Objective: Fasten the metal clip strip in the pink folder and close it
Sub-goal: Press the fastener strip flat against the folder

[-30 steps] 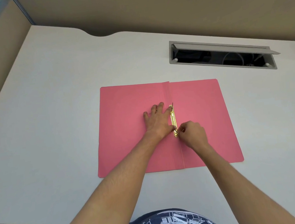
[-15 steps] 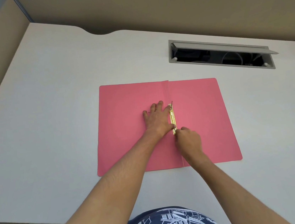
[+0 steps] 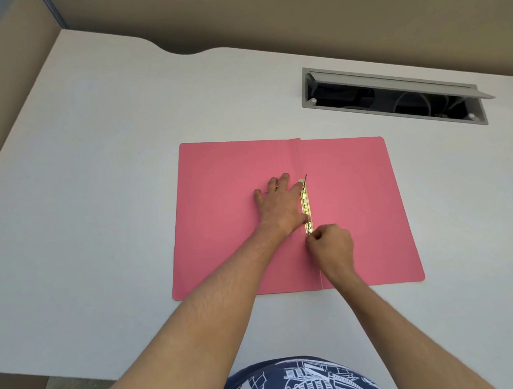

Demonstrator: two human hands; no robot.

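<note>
Right hand [image 3: 332,244] dropped lower, seemingly pinching one clip strip [image 3: 305,209]

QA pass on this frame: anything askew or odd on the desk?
One thing: at the far end of the clip strip, a thin prong sticks up instead of lying flat. Folder lies open and square. The cable hatch in the desk stands open.

White desk [image 3: 93,188], open grey cable hatch [image 3: 395,95], tan partition walls [image 3: 257,3]
</note>
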